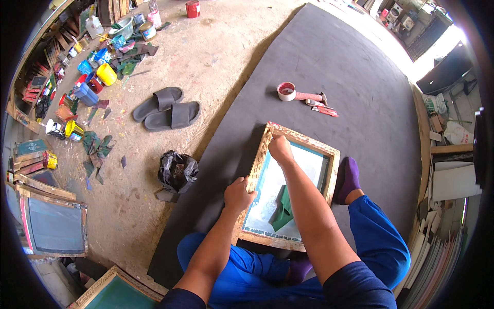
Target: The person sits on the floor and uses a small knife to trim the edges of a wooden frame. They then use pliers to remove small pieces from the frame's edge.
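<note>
A wooden frame with a pale mesh panel (289,170) leans across my lap and the dark board, its rough wooden border (303,138) marked with staples or glue. My left hand (239,195) is closed around the frame's left side, thumb over the edge. Near the upper left corner, my right hand (280,149) is closed in a fist-like pinch against the inner edge; whatever its fingers hold is hidden. On the lower part of the panel lies a dark green scrap of cloth (284,208).
Beyond the frame are a tape roll (286,91), a hammer (311,96) and a red cutter (325,110). On the floor at left sit black slides (172,116), a bag-lined bin (178,171), several paint cans (106,74) and another framed screen (55,225).
</note>
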`<state>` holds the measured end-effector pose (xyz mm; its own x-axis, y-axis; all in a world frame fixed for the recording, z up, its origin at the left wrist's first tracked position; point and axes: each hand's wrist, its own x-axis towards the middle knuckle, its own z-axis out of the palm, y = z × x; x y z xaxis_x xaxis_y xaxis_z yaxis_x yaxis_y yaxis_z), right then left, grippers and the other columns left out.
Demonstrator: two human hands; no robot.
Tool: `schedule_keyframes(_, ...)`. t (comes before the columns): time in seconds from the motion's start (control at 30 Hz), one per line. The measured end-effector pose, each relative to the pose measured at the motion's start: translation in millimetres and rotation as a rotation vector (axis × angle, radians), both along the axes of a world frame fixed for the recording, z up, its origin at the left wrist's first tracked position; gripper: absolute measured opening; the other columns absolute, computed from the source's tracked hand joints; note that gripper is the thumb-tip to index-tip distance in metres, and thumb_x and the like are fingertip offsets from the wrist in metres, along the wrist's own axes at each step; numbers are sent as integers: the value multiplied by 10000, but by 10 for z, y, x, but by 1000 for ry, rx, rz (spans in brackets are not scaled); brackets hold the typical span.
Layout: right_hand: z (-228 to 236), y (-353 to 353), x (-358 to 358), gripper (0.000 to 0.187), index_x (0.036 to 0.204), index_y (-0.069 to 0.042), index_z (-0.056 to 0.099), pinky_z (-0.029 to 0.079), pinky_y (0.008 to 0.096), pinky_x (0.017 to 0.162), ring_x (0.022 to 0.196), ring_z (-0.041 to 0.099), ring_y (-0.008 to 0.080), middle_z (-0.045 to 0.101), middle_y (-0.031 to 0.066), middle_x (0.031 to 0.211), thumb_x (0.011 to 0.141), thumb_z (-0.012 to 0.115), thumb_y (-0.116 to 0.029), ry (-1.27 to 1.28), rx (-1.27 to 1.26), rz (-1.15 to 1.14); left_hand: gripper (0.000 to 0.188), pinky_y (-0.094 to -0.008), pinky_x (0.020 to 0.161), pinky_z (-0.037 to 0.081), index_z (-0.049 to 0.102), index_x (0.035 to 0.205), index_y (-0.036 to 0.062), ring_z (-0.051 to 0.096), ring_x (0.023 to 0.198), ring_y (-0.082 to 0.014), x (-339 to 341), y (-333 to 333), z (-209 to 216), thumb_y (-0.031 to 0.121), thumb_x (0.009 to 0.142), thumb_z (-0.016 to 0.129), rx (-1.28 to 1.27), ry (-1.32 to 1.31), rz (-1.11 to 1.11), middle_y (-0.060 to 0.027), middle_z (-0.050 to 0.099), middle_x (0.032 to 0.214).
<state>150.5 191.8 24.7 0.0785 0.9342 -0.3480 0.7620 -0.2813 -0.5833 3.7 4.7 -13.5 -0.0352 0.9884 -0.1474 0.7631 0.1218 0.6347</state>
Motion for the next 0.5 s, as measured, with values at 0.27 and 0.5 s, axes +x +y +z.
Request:
schedule_keyframes(0.27, -212, 3, -149, 320, 1201, 13, 701, 607, 427, 816, 969, 760, 357, 747, 268, 1018, 920, 592, -95, 247, -91, -293, 688, -441, 912, 560, 659, 1325, -15, 695, 1070, -344, 6, 14, -6, 408, 800, 794, 1, 40, -27, -181, 700, 1172)
schedule_keyframes(0.5, -118, -137, -316, 500, 1467, -61, 557, 575, 443, 929, 1101, 725, 377, 748, 243, 1092, 974, 578, -141, -87, 2, -85, 700, -424, 967, 553, 655, 1337, -15, 688, 1135, -342, -43, 10, 63, 415, 802, 792, -62, 43, -13, -208, 694, 1259)
